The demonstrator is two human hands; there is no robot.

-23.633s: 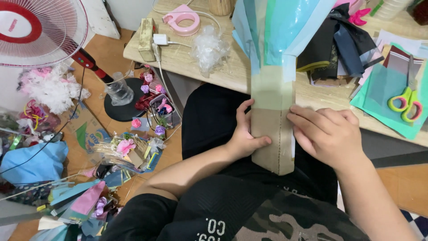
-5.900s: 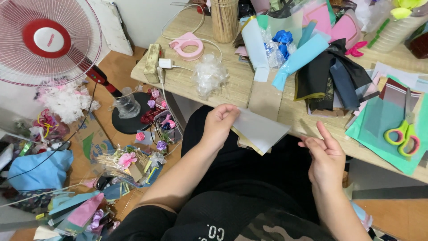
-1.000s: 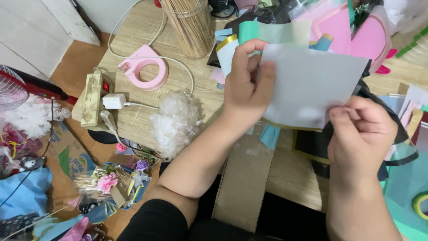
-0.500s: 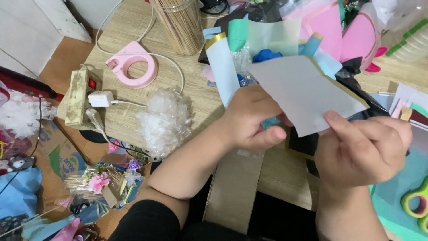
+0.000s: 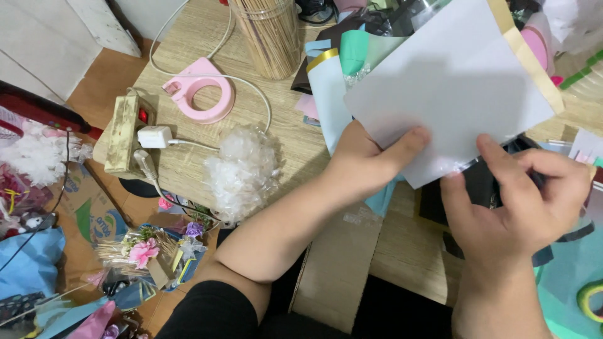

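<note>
Hands (image 5: pixel 361 166) (image 5: pixel 521 201) grip white sheet (image 5: pixel 458 88), hiding, seemingly, coloured papers (image 5: pixel 342 69); skewer jar (image 5: pixel 267 34) behind.

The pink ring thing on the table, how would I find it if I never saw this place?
Start at the tall clear jar of wooden sticks at the back of the wooden table. Just left of it lies the pink tape dispenser, flat, with a white cable curving round it. It is the only pink ring with a round hole.
</note>
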